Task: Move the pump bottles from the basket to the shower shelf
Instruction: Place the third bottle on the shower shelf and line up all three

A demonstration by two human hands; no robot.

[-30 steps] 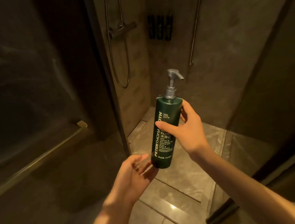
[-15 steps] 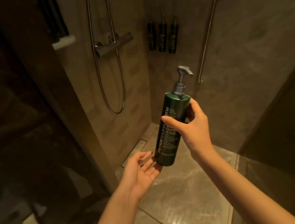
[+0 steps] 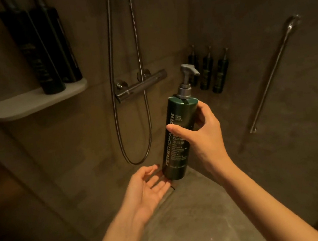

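My right hand (image 3: 203, 136) grips a dark green pump bottle (image 3: 178, 136) with a grey pump head, held nearly upright in mid-air in the middle of the view. My left hand (image 3: 149, 191) is palm up with fingers spread just below the bottle's base; whether it touches the base I cannot tell. The pale shower shelf (image 3: 29, 101) is on the wall at upper left. Two or three dark pump bottles (image 3: 42, 49) stand at its right end. The basket is out of view.
A shower hose (image 3: 139, 61) and mixer bar (image 3: 141, 85) hang on the wall between the shelf and the held bottle. Three small dark bottles (image 3: 209, 71) are mounted on the far wall. A slanted grab rail (image 3: 274, 71) is at right. Stone shower floor lies below.
The view has moved into the shower and swung left, bringing the shelf and its bottles into sight. Both hands keep the same pose around the bottle.
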